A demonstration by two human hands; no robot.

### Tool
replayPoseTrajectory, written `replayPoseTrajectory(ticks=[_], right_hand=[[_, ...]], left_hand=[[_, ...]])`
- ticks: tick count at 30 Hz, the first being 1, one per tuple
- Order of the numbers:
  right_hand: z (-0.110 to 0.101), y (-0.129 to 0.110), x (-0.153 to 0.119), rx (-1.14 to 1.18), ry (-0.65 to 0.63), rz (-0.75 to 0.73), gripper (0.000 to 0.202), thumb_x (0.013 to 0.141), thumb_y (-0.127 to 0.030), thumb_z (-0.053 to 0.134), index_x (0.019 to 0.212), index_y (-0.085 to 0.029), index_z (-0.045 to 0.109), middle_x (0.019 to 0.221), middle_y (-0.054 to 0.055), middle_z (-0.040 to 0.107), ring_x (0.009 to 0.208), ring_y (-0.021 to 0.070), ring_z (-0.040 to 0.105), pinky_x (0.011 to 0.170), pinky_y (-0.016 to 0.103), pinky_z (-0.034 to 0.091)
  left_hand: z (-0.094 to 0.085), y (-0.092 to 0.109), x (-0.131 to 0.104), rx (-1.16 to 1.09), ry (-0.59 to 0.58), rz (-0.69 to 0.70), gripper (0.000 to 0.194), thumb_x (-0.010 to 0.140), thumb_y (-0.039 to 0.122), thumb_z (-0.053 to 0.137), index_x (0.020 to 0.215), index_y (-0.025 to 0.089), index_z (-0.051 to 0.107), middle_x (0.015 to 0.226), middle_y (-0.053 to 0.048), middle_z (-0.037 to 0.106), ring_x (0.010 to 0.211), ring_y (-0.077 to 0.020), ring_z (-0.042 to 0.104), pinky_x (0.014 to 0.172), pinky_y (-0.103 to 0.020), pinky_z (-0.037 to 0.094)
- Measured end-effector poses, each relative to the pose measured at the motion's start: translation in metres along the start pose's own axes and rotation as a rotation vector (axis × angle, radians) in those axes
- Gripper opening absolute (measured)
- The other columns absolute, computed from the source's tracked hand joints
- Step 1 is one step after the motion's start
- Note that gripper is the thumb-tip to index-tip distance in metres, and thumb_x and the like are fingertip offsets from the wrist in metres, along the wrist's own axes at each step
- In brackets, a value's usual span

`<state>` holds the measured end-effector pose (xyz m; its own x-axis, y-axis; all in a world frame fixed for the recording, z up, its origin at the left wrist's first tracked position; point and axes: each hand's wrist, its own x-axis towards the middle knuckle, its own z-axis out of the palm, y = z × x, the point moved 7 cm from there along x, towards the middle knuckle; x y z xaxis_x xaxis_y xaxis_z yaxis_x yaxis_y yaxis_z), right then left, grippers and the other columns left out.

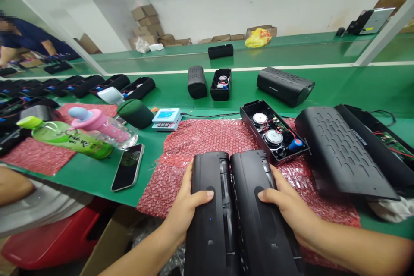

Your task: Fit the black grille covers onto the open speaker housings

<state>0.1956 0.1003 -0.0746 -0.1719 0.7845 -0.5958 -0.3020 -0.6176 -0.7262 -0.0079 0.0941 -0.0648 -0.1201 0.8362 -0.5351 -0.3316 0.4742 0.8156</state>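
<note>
Side by side at the table's front edge are two long black speakers, close together. My left hand point(187, 202) is wrapped round the left speaker point(205, 233), its thumb on an oval spot; a small blue light glows below. Around the outer side of the right speaker point(258, 241) my right hand point(289, 202) is closed, thumb likewise on an oval spot. Just beyond them lies an opened speaker housing point(252, 123) with two round drivers, red wires and a blue cylinder. Red bubble wrap point(200, 133) spreads underneath. My fingertips are hidden behind the speakers.
More speaker shells point(343, 146) crowd the right. A small blue-screened device point(166, 119), a phone point(128, 168), a green bottle point(69, 138) and a pink-lidded cup point(101, 125) stand or lie left. Rows of open housings point(80, 86) fill the far left; a co-worker's arm point(14, 185) is nearby.
</note>
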Motion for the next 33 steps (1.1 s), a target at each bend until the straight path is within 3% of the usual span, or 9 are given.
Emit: replayPoseTrajectory(ticks=[10,16,22,33], right_hand=[[0.0013,-0.0019,0.0002,0.002,-0.006,-0.020,0.080,0.059,-0.022,0.062,0.133,-0.033,0.036,0.095,-0.002,0.066,0.073,0.0204,0.065,0.060,0.028,0.052],[0.0020,-0.0027,-0.0002,-0.024,-0.009,-0.035,0.077,0.060,-0.023,0.061,0.133,-0.032,0.037,0.093,-0.002,0.066,0.071,0.0203,0.063,0.058,0.029,0.052],[0.0011,-0.0023,-0.0011,-0.038,-0.004,-0.028,0.079,0.060,-0.025,0.060,0.135,-0.030,0.035,0.098,0.000,0.066,0.070,0.0193,0.062,0.060,0.029,0.050],[0.0013,-0.0032,-0.0005,-0.036,-0.018,-0.049,0.078,0.060,-0.024,0.060,0.133,-0.029,0.035,0.092,-0.001,0.066,0.072,0.0205,0.063,0.060,0.030,0.052]], left_hand=[[-0.0006,-0.0001,0.0013,-0.021,0.024,0.048,0.096,0.059,0.014,0.072,0.142,0.039,0.030,0.134,-0.006,0.054,0.106,-0.0304,0.062,0.074,-0.035,0.058],[0.0028,0.0004,-0.0019,0.024,0.011,0.010,0.101,0.063,0.012,0.067,0.147,0.038,0.018,0.114,-0.007,0.066,0.073,-0.0224,0.068,0.062,-0.035,0.057],[0.0021,0.0008,-0.0006,0.026,0.006,0.026,0.100,0.064,0.012,0.068,0.147,0.038,0.020,0.120,-0.007,0.064,0.085,-0.0250,0.069,0.070,-0.035,0.057],[0.0012,0.0009,-0.0019,0.030,0.028,0.049,0.101,0.063,0.012,0.067,0.148,0.037,0.019,0.119,-0.007,0.064,0.077,-0.0238,0.069,0.063,-0.034,0.058]])
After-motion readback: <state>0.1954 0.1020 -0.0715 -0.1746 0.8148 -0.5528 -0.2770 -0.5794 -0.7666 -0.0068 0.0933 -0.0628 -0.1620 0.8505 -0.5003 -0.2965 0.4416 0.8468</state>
